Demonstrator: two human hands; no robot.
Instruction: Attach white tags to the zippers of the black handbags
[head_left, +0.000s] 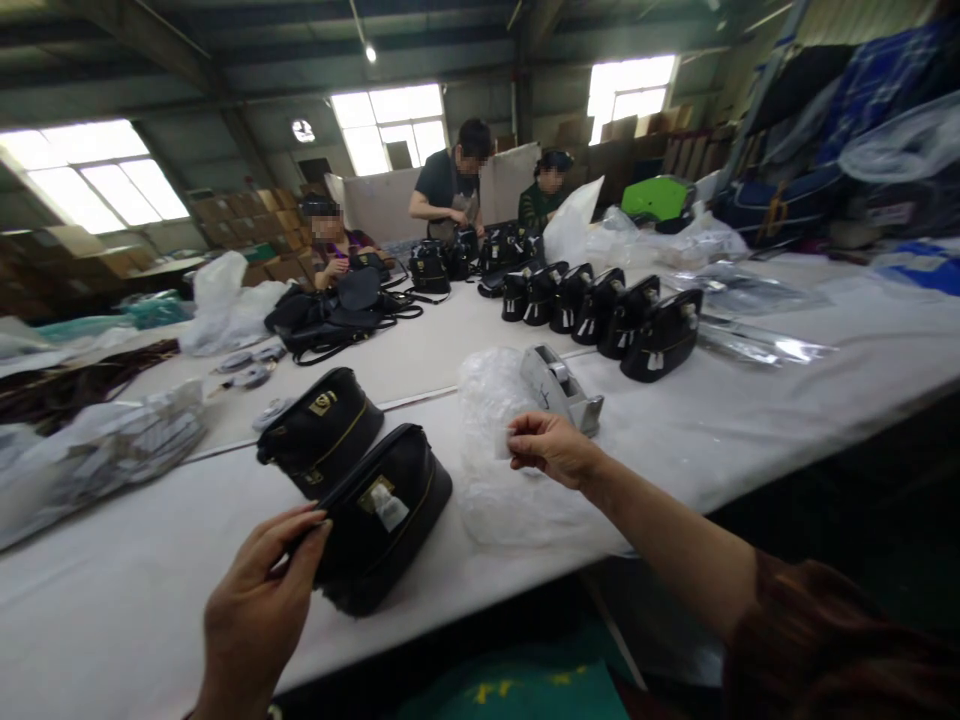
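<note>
My left hand [262, 600] is closed in a pinch on the top left edge of a black handbag [405, 545], which stands near the table's front edge. A small white wrap [390, 508] covers part of its gold clasp. Just behind it stands a second black handbag [322, 425] with its gold clasp bare. My right hand [555, 450] pinches a small whitish piece [503, 441] between thumb and fingers; whether it is tape or wrapping, I cannot tell. This hand is above clear plastic bags [487, 500], just in front of a grey tape dispenser [559, 385].
Several black handbags [660, 340] stand in a row at the back right. Flat plastic sheets [750, 340] lie beyond them. Black straps and bags [337, 315] are piled at the far left. Three people [446, 190] work across the white table [750, 430]. A filled plastic bag [105, 450] lies left.
</note>
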